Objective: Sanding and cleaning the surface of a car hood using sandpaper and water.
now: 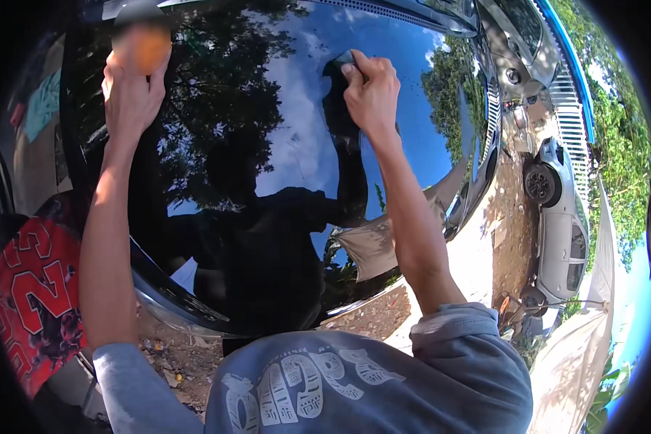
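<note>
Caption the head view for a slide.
Right hand presses a dark pad on a glossy black car hood; left hand rests flat near its edge.

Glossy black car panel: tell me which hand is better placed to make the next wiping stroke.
Right, probably. The right hand already presses a dark pad onto the black car panel, while the left hand is up at the panel's edge by an orange object.

The person wears a grey-blue sweatshirt with pale, blocky lettering across the chest. Its sleeves are pushed up well behind each hand, bunched above the elbows, leaving both forearms bare. The left hand and right hand are ungloved, without rings or watch.
</note>
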A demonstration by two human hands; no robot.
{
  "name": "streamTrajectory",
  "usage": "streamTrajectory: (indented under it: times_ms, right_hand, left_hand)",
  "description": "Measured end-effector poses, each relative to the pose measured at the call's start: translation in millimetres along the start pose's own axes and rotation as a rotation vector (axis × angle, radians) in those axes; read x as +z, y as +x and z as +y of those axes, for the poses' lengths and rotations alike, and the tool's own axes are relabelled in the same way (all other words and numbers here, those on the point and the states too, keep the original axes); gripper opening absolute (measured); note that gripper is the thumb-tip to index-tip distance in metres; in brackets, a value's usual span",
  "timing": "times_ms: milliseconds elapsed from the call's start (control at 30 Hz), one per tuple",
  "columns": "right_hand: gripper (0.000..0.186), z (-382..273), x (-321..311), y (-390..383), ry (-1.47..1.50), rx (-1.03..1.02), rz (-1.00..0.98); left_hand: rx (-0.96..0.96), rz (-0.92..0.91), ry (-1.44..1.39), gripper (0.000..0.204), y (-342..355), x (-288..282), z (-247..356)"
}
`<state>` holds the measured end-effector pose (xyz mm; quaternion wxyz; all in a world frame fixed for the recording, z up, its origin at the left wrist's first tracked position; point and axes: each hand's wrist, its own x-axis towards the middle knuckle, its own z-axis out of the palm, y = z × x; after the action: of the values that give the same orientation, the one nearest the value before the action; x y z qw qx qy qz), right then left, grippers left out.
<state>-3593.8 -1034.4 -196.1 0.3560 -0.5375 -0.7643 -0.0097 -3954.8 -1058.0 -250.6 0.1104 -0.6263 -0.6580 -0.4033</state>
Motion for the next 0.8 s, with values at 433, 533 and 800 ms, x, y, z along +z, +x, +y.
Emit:
streamTrajectory:
  times_ms: [433,533,800]
  right_hand:
    - [0.029,-31.2,3.7,-8.6,-0.152,0.326,0.142]
    - [0.025,-50.6,0.4,-24.9,-0.139,0.367,0.059]
    - [0.027,-43.3,-13.5,-46.8,-0.062,0.359,-0.056]
  left_hand:
    - [0.003,-0.02,-0.013,0.06,5.3,-3.3,10.8]
    - [0.016,-0.003,-0.008,0.06,6.9,-5.0,8.2]
    - [0.038,0.076,0.005,0.059,0.3,3.1,4.8]
